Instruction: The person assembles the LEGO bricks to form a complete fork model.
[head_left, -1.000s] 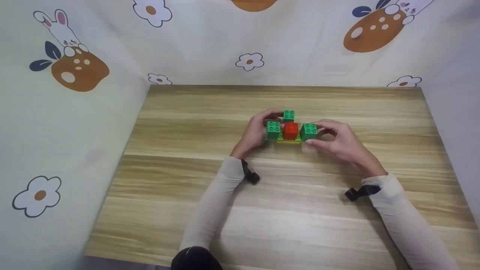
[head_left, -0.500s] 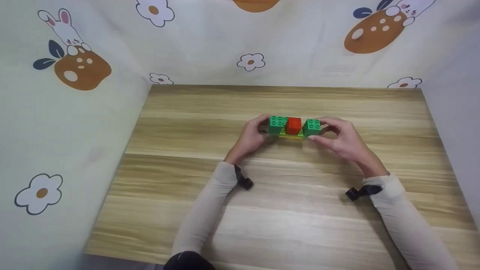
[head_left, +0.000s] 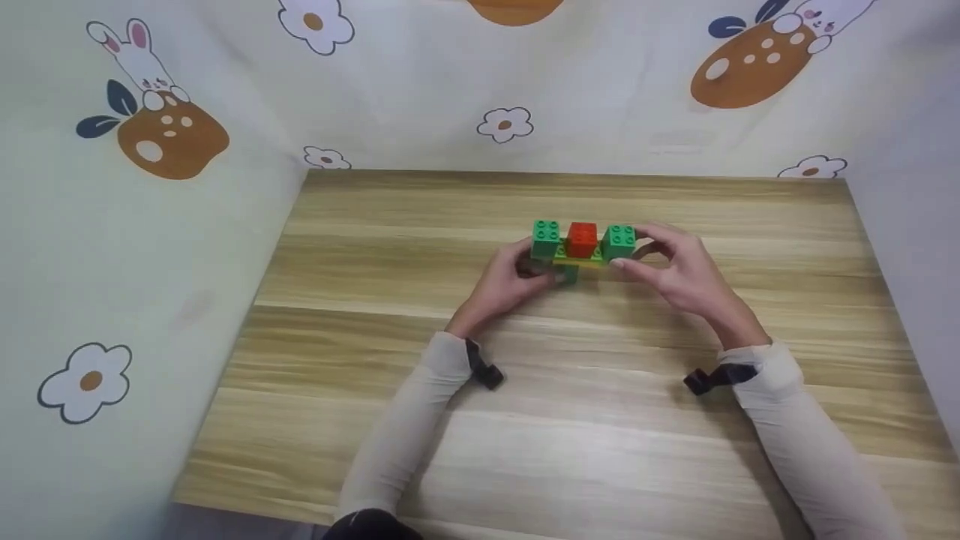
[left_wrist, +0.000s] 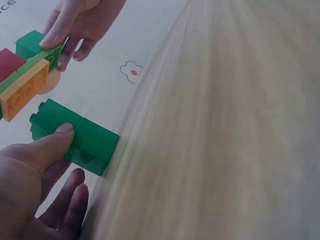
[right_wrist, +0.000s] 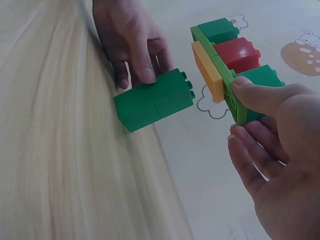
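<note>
My left hand (head_left: 499, 285) pinches a stack of two green building blocks (right_wrist: 152, 102) between thumb and fingers. The stack stands upright, close to the tabletop; whether it touches I cannot tell. In my right hand (head_left: 679, 274) is a built piece, gripped at its right end. That piece has a light green plate (right_wrist: 226, 75) with a red block (head_left: 582, 240) in the middle, a green block (head_left: 545, 240) on the left and another green block (head_left: 619, 241) on the right. Underneath the plate is an orange-yellow block (right_wrist: 207, 72). A gap separates stack and piece in both wrist views.
The wood-grain table (head_left: 337, 360) extends around both hands. Behind it hangs a pale cloth (head_left: 600, 82) printed with flowers, rabbits and fruit, and it continues along the left side. Each wrist wears a black strap-on camera, such as the left one (head_left: 486, 367).
The green stack in my left hand has gone from behind the built piece to its near side, lower down. My right hand has shifted the piece slightly up in the head view.
</note>
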